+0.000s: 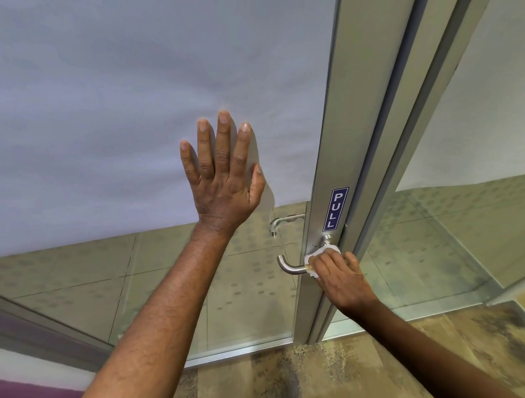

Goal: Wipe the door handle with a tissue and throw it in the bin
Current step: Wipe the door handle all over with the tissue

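A silver lever door handle (pixel 289 267) sticks out leftward from the aluminium door frame (pixel 328 166), just below a blue PULL sticker (pixel 336 208). My right hand (pixel 340 278) is closed around the handle near its base, pressing a crumpled white tissue (pixel 316 254) against it. The tissue shows only at the top and left of my fingers. My left hand (pixel 223 173) lies flat with fingers spread on the frosted glass panel (pixel 133 114), up and left of the handle. No bin is in view.
A second handle (pixel 281 222) on the far side shows through the clear lower glass. The door's bottom rail (pixel 240 351) runs above mottled brown carpet (pixel 350 374). Another glass panel (pixel 478 206) stands to the right. A purple surface (pixel 24 397) fills the lower left corner.
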{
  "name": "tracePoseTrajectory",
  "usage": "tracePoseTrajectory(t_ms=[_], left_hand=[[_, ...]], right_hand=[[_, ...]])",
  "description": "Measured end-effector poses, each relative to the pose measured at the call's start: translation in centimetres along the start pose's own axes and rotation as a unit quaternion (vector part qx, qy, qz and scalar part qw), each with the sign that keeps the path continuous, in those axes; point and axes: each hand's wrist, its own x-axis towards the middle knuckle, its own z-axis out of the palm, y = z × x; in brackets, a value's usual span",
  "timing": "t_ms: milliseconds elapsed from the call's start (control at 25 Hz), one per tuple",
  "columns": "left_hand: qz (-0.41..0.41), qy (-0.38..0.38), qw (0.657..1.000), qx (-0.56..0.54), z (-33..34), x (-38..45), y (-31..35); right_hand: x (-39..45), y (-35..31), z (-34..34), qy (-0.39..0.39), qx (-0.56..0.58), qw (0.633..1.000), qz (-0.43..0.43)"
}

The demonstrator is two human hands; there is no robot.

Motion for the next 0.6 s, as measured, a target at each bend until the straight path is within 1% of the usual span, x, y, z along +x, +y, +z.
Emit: tracePoseTrajectory(t_ms=[80, 200, 240, 280, 320, 360, 440, 520, 600], left_hand=[[0.001, 0.002, 1.000, 0.000, 0.0, 0.0, 0.0], [0.007, 0.007, 1.000, 0.002, 0.0, 0.0, 0.0], [0.008, 0.007, 1.000, 0.001, 0.0, 0.1, 0.0], [0.008, 0.008, 1.000, 0.000, 0.0, 0.1, 0.0], [0.007, 0.007, 1.000, -0.002, 0.0, 0.1, 0.0], [0.006, 0.008, 1.000, -0.004, 0.1, 0.0, 0.0], [0.005, 0.009, 1.000, -0.008, 0.1, 0.0, 0.0], [0.003, 0.008, 1.000, -0.011, 0.1, 0.0, 0.0], [0.002, 0.008, 1.000, -0.012, 0.1, 0.0, -0.1]], right_hand=[[-0.7, 0.5, -0.1, -0.002, 0.008, 1.000, 0.017], [-1.5, 0.5, -0.5, 0.005, 0.050, 0.996, 0.068], [-1.4, 0.2, -0.7, 0.013, 0.081, 0.992, 0.092], [-1.3, -0.2, -0.9, 0.024, 0.135, 0.983, 0.125], [-1.2, -0.7, -1.1, 0.036, 0.214, 0.961, 0.172], [-1.0, -1.4, -1.3, 0.053, 0.309, 0.922, 0.229], [-0.5, -2.7, -1.6, 0.095, 0.469, 0.807, 0.344], [0.2, -3.9, -2.3, 0.114, 0.547, 0.699, 0.446], [1.0, -4.6, -3.0, 0.125, 0.614, 0.584, 0.516]])
